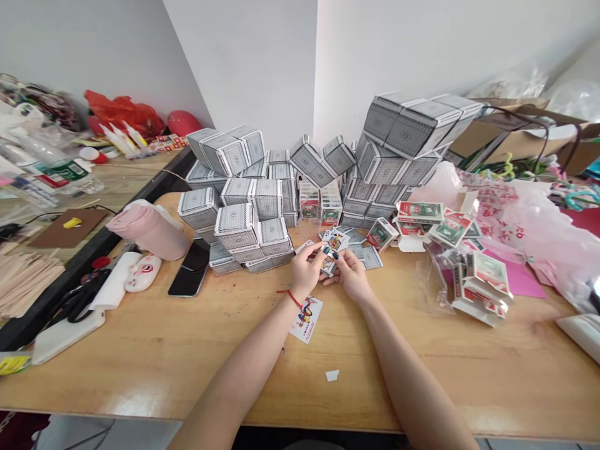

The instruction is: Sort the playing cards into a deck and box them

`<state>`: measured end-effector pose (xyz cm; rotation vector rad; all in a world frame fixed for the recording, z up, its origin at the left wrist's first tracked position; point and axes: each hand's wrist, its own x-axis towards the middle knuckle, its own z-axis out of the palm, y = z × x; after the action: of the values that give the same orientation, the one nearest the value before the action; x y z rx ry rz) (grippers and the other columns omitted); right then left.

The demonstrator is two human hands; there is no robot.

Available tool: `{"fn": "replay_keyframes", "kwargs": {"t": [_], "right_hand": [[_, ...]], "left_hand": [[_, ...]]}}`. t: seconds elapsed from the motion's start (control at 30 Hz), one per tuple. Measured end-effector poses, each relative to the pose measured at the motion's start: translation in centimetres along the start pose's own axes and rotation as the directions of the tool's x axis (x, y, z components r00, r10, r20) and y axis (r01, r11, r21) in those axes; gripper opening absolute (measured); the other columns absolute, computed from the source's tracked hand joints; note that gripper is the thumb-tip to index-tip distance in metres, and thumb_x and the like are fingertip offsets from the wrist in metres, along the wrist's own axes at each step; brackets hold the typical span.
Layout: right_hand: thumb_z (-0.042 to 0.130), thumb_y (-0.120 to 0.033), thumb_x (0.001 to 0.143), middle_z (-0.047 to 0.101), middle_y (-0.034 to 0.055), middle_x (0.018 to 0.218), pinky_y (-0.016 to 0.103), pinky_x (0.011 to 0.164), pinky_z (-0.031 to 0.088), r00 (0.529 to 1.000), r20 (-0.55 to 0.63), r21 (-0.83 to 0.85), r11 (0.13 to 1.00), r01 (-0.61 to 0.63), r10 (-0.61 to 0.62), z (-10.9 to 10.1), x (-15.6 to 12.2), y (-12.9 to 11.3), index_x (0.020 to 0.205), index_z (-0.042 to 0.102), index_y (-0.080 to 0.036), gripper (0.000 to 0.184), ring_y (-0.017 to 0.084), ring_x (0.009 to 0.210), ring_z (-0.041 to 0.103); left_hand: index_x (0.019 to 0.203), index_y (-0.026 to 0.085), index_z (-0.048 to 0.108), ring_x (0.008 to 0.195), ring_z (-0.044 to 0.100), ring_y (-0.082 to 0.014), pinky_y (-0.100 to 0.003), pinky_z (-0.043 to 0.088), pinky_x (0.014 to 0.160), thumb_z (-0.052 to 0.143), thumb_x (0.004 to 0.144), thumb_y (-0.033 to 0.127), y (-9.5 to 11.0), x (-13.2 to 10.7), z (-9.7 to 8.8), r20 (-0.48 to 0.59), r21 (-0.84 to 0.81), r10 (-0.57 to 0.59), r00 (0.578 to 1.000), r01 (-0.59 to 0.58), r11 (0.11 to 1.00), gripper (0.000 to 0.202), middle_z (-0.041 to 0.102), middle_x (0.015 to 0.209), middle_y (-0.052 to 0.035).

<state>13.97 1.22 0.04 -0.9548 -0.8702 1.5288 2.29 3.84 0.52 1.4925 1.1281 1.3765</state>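
Observation:
Both of my hands meet near the middle of the wooden table. My left hand [307, 270] pinches a playing card [337, 239] between thumb and fingers. My right hand [351, 275] grips the same card or one beside it at its lower right; the fingers partly cover it. Beneath and behind the hands lie loose playing cards [371, 257], backs up. A joker card [308, 320] rests face up beside my left wrist. Blocks folded from playing cards [235, 226] are stacked at the left, and more card blocks [389, 169] rise at the right.
Opened card boxes [482, 278] and clear plastic wrap lie at the right, near a pink-white plastic bag [510, 212]. To the left are a phone [190, 269], a pink rolled pouch [150, 230] and black scissors [91, 294]. A white scrap [332, 375] lies in front.

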Motion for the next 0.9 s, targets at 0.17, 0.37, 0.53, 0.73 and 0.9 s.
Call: {"fn": "replay_keyframes", "kwargs": {"t": [0.17, 0.37, 0.53, 0.73, 0.9], "right_hand": [[0.063, -0.046, 0.069, 0.061, -0.0006, 0.075, 0.029, 0.053, 0.054, 0.998, 0.022, -0.023, 0.998, 0.059, -0.058, 0.2, 0.0, -0.2, 0.078, 0.044, -0.022, 0.031, 0.015, 0.063, 0.062], [0.061, -0.045, 0.071, 0.064, 0.0029, 0.084, 0.032, 0.062, 0.054, 0.996, 0.089, -0.063, 0.997, 0.034, -0.029, 0.0, 0.1, -0.1, 0.091, 0.054, -0.021, 0.031, 0.019, 0.075, 0.062], [0.058, -0.039, 0.072, 0.065, 0.002, 0.081, 0.033, 0.062, 0.053, 0.996, 0.083, -0.097, 0.994, 0.053, -0.045, -0.4, 0.2, 0.6, 0.089, 0.059, -0.021, 0.024, 0.018, 0.072, 0.062], [0.055, -0.036, 0.075, 0.064, 0.0023, 0.085, 0.034, 0.061, 0.053, 0.99, 0.053, -0.173, 0.975, 0.141, -0.133, -0.2, 0.2, 1.0, 0.085, 0.06, -0.022, 0.018, 0.019, 0.071, 0.061], [0.052, -0.036, 0.077, 0.063, 0.0037, 0.086, 0.035, 0.06, 0.053, 0.983, 0.016, -0.251, 0.951, 0.182, -0.184, 0.0, 0.2, 1.6, 0.09, 0.061, -0.022, 0.021, 0.021, 0.072, 0.06]], "left_hand": [[0.094, 0.022, 0.066, 0.09, 0.058, -0.0171, -0.031, 0.044, 0.084, 0.052, 0.08, 0.028, 0.4, 0.0, -0.2, 0.018, 0.086, 0.132, 0.991, -0.133, 0.987, 0.021, 0.065, 0.095, -0.006], [0.096, 0.02, 0.064, 0.093, 0.059, -0.0172, -0.031, 0.045, 0.085, 0.056, 0.077, 0.028, 0.8, -0.1, -0.3, 0.156, -0.018, 0.059, 0.986, -0.056, 0.998, 0.022, 0.065, 0.099, -0.0058], [0.09, 0.018, 0.065, 0.088, 0.061, -0.0172, -0.031, 0.045, 0.085, 0.066, 0.067, 0.024, 0.7, 0.0, -0.2, 0.176, -0.037, -0.027, 0.984, 0.034, 0.999, 0.024, 0.067, 0.091, -0.005], [0.079, 0.015, 0.066, 0.082, 0.062, -0.0168, -0.031, 0.047, 0.08, 0.069, 0.064, 0.026, 0.6, 0.4, -0.1, 0.178, -0.155, -0.127, 0.976, 0.155, 0.976, 0.019, 0.068, 0.083, -0.0051], [0.071, 0.015, 0.067, 0.075, 0.062, -0.0158, -0.029, 0.048, 0.071, 0.068, 0.062, 0.023, 0.5, 0.6, 0.0, 0.17, -0.227, -0.205, 0.964, 0.241, 0.944, 0.012, 0.067, 0.077, -0.0037]]}}
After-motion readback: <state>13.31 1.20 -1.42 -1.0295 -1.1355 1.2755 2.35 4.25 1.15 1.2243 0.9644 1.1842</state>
